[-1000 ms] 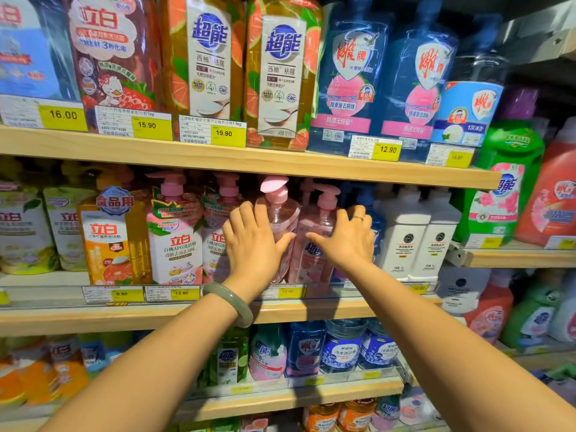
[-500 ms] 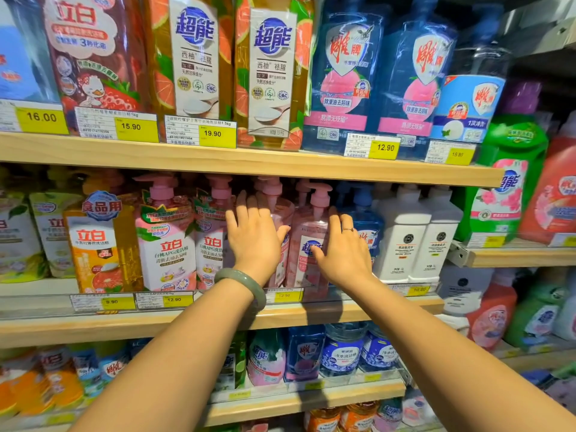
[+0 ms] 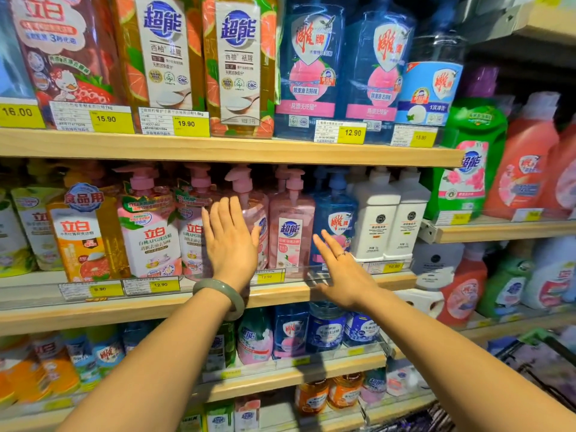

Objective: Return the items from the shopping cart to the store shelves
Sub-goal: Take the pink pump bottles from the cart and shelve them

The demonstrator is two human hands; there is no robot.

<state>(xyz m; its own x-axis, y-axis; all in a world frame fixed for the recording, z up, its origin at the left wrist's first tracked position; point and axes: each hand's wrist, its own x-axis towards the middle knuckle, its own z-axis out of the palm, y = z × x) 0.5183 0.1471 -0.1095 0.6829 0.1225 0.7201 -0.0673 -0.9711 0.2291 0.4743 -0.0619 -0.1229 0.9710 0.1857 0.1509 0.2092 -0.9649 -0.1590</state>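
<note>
Two pink pump bottles stand side by side on the middle wooden shelf (image 3: 311, 289). My left hand (image 3: 230, 241), with a green bangle on the wrist, is flat with straight fingers in front of the left pink bottle (image 3: 254, 213); I cannot tell if it touches. The right pink bottle (image 3: 291, 235) stands uncovered between my hands. My right hand (image 3: 341, 272), wearing a ring, hovers with straight fingers low in front of the shelf edge, beside a blue pump bottle (image 3: 336, 219). Neither hand holds anything.
White-and-pink pump bottles (image 3: 149, 232) and an orange bottle (image 3: 84, 235) stand to the left, white bottles (image 3: 392, 219) to the right. Large refill packs fill the upper shelf (image 3: 218, 148). The shopping cart (image 3: 548, 363) shows at the lower right.
Both hands have come back off the pink bottles. The right hand dropped lower and rightward, uncovering the right pink bottle. The view moved closer and slightly down.
</note>
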